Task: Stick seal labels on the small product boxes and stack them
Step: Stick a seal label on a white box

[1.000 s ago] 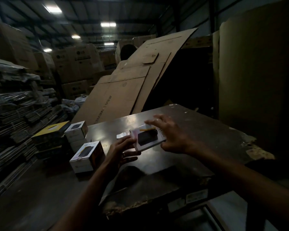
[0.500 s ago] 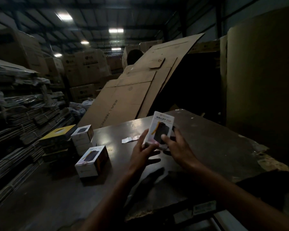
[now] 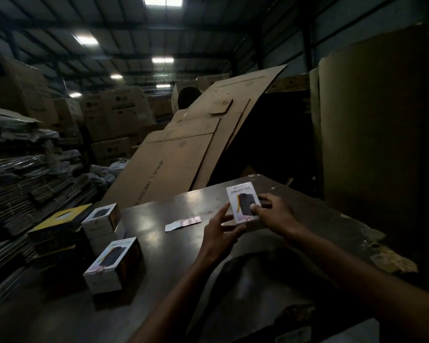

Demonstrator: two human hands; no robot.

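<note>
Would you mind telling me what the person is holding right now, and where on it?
A small product box: the right hand grips its right edge, thumb on the front; the left hand fingers touch its lower left corner.

Single head-worn view, facing forward and down, close over table (image 3: 174,243), wide-angle.

Product box (image 3: 243,205) being held upright over the surface (image 3: 164,246), label strip (image 3: 183,222) lying to its left, boxed stack (image 3: 102,222) being kept at the far left edge, another box (image 3: 113,264) lying before it

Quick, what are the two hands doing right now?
Left hand: open, straight fingers touching the white box.
Right hand: holding that white box, thumb across its front.
</note>
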